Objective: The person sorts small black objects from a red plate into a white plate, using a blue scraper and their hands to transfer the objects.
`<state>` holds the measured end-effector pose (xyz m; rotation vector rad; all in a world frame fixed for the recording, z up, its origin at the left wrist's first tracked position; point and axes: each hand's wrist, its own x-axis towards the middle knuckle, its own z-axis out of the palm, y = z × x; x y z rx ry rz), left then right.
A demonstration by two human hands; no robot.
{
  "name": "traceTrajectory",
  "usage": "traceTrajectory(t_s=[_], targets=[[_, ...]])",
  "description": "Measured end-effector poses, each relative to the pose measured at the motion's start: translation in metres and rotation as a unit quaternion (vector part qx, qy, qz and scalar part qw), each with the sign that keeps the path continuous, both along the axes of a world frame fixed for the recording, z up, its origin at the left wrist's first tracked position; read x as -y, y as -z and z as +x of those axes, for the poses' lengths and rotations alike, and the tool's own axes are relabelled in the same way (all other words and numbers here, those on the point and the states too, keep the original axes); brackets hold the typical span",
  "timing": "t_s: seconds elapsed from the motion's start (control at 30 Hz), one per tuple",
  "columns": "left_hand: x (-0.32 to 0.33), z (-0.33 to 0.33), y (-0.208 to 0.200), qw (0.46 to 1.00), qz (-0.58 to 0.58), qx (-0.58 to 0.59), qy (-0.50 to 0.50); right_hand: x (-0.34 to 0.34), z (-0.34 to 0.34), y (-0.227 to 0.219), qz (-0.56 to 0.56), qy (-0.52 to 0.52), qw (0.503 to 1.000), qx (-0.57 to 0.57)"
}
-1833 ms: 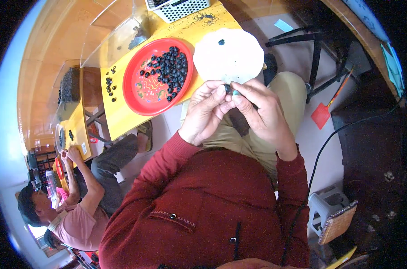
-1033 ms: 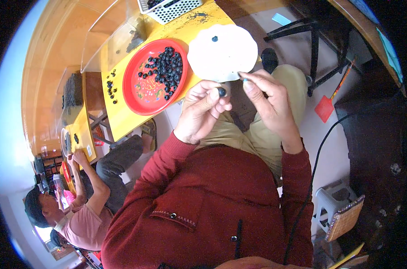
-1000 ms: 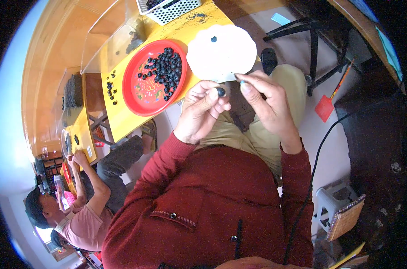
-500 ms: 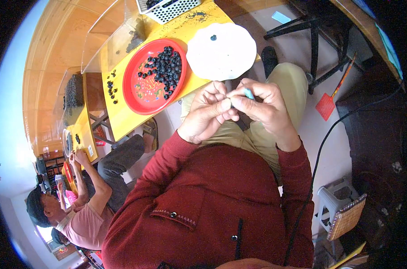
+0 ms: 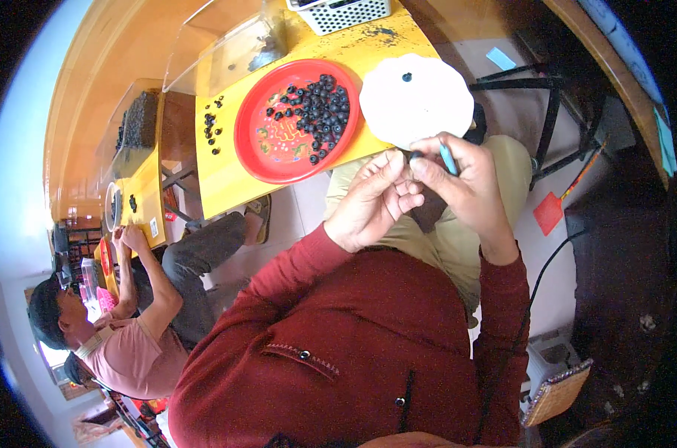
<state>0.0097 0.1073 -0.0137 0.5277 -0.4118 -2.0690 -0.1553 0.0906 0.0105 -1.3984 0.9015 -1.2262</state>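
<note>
My two hands meet above my lap, just in front of the white scalloped plate [image 5: 417, 101]. My right hand [image 5: 462, 175] grips a slim teal-handled tool [image 5: 448, 159], its working end out of sight. At the right fingertips shows a small dark round bead [image 5: 415, 154]. My left hand [image 5: 379, 198] is pinched against it, thumb and forefinger together; what lies between them is too small to make out. On the plate sits a single dark bead [image 5: 407, 77]. To its left, a red round tray [image 5: 275, 168] holds many dark beads [image 5: 327, 112] heaped toward its right side.
Loose dark beads [image 5: 211, 127] lie on the yellow table [image 5: 226, 187]. A white perforated basket [image 5: 346, 16] stands at the back beside dark crumbs, near a clear panel [image 5: 211, 52]. Another person [image 5: 141, 343] works at the left. A grey stool [image 5: 551, 358] and a red swatter [image 5: 549, 214] are at right.
The view has shifted, so the table and plate appear farther right. My fingers have rearranged around the small piece, and a dark bead now shows at my right fingertips.
</note>
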Motion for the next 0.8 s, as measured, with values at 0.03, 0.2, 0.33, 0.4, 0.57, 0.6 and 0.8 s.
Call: traceTrajectory(t_s=[0.03, 0.2, 0.33, 0.4, 0.57, 0.6, 0.8], targets=[[-0.003, 0.001, -0.001, 0.999, 0.027, -0.011, -0.021, 0.008, 0.005, 0.0, -0.002, -0.005, 1.0, -0.002], [-0.018, 0.006, 0.008, 0.998, 0.04, 0.05, -0.024, 0.062, 0.043, 0.007, -0.111, 0.003, 0.979, -0.171], [-0.014, 0.013, 0.011, 0.997, 0.035, 0.057, -0.037, 0.093, 0.079, 0.004, -0.091, -0.017, 0.961, -0.262], [-0.014, 0.019, 0.013, 0.997, 0.044, 0.052, -0.047, 0.104, 0.075, 0.012, -0.113, 0.028, 0.956, -0.27], [-0.015, 0.024, 0.018, 0.996, 0.04, 0.056, -0.049, 0.131, 0.026, 0.03, -0.113, 0.134, 0.908, -0.381], [-0.014, 0.023, 0.019, 0.996, 0.041, 0.062, -0.044, 0.134, 0.017, 0.03, -0.092, 0.108, 0.895, -0.422], [-0.014, 0.023, 0.021, 0.996, 0.016, 0.092, -0.004, 0.14, 0.013, 0.037, -0.126, 0.131, 0.846, -0.502]])
